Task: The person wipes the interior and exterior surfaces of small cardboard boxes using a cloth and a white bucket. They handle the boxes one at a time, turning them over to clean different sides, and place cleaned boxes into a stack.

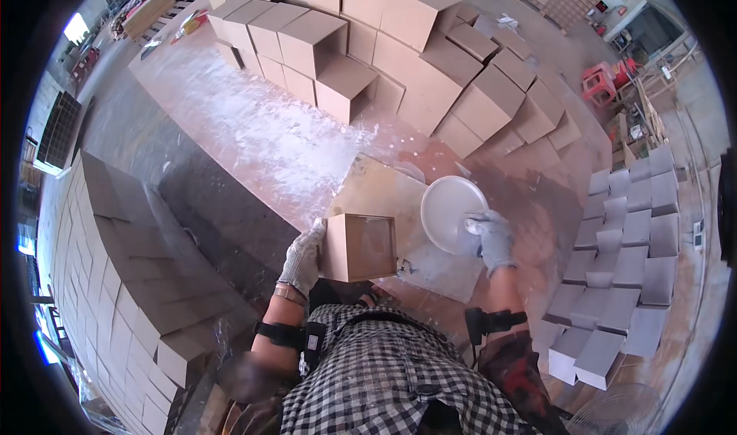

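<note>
A brown cardboard-coloured box (333, 248), open on one face, stands upright before me on a worn board (368, 185). My left hand (305, 257), in a whitish knitted glove, is closed against the box's left side. To the right of the box is a round, shallow white basin (439, 205). My right hand (494, 238), gloved too, reaches over the basin's right side with its fingers bent together over the inside. White residue coats those fingertips. Whether something small is pinched between them cannot be made out.
Brown boxes (399, 9) are stacked beyond the board. Grey boxes (623, 251) stand in rows at right, and a long stacked wall of boxes (115, 281) lines the left. White powder (269, 112) covers the floor panel ahead. Red stools (599, 84) stand far right.
</note>
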A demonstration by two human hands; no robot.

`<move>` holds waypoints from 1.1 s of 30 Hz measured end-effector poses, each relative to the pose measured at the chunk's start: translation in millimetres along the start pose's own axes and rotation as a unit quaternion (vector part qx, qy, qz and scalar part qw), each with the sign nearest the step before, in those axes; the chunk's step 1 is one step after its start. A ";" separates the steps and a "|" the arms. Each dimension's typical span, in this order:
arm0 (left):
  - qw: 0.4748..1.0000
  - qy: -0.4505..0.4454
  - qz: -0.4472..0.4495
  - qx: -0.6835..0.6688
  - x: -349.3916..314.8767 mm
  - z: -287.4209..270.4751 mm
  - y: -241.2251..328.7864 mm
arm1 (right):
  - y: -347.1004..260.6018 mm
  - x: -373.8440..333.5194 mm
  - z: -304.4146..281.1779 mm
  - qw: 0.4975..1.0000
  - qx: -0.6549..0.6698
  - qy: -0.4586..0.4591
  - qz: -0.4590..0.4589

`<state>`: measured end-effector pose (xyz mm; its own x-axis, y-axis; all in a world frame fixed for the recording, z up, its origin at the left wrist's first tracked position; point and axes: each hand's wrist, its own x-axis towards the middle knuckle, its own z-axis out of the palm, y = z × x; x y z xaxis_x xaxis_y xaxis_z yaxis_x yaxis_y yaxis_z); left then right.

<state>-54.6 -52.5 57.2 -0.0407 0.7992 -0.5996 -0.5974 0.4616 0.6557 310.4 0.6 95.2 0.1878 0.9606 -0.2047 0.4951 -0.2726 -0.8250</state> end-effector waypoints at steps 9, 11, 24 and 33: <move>0.999 0.044 0.009 0.023 -0.9 3.5 -4.3 | 28.1 -19.1 -28.0 0.835 0.532 -0.074 0.120; 0.999 0.029 0.029 0.016 1.2 5.2 -7.6 | 41.3 -24.2 -26.8 0.811 0.564 -0.087 0.127; 0.989 0.075 0.039 0.119 6.8 -6.0 -14.2 | -85.4 -70.5 83.2 0.917 0.297 -0.264 0.029; 0.998 0.053 0.019 0.004 -2.5 7.6 -12.2 | -87.1 -25.1 114.9 0.946 -0.008 -0.146 -0.290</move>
<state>-41.2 -57.2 54.2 -0.1486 0.7714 -0.6187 -0.5874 0.4345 0.6828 165.1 6.4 111.6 -0.3612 0.9216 0.1418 0.4556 0.3071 -0.8355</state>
